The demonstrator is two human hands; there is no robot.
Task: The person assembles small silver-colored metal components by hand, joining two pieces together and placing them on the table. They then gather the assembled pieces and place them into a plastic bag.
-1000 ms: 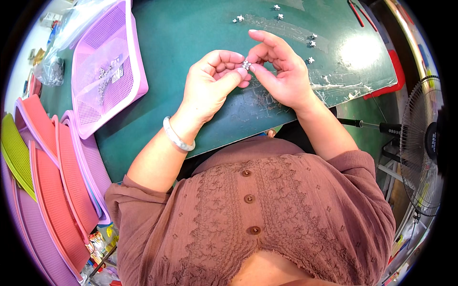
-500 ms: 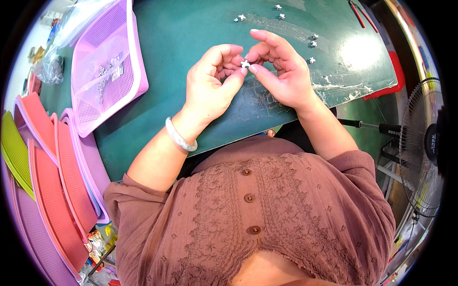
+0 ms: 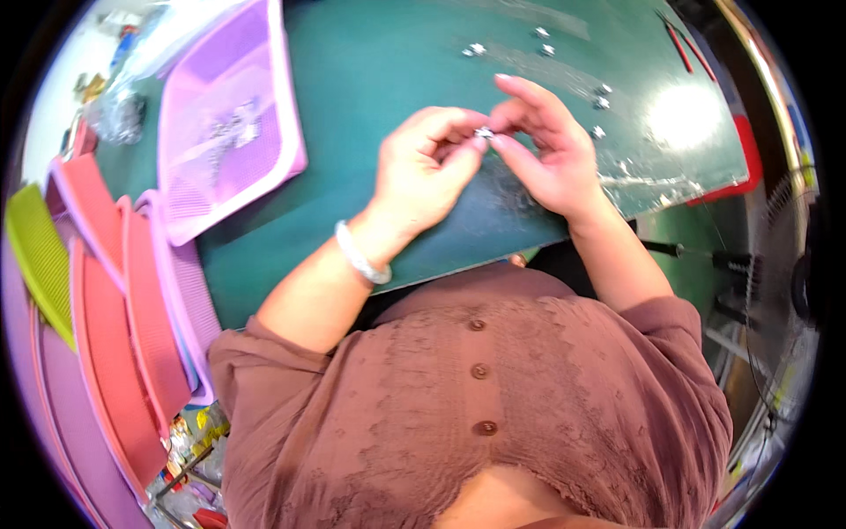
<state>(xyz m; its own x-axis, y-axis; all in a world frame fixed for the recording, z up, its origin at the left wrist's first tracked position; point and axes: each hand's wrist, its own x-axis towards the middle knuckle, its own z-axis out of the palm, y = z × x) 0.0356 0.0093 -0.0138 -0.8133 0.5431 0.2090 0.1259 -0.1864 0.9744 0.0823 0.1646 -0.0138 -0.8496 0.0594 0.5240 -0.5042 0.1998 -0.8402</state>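
Note:
Over the green table (image 3: 352,53), a small silvery white star-shaped piece (image 3: 483,133) is pinched between my two hands. My left hand (image 3: 427,167), below a pale bangle (image 3: 355,253), grips it with thumb and forefinger. From the other side, the thumb and a fingertip of my right hand (image 3: 551,154) close on the same piece, while another finger sticks up. Motion blur hides its finer detail. Farther back lie several similar pieces, among them one star piece (image 3: 477,49) at the left and another star piece (image 3: 598,132) at the right.
Left on the table stands a lilac mesh basket (image 3: 295,132) containing a clear bag (image 3: 238,132) of small silvery parts. Stacked pink, purple and green baskets (image 3: 110,353) crowd my left side. Red-handled pliers (image 3: 680,48) lie at the far right. A fan (image 3: 784,282) stands beyond the table's right edge.
The whole view has shifted, so everything appears farther right and slightly lower. Both hands still hold the star-shaped piece, which now looks tilted rather than facing up.

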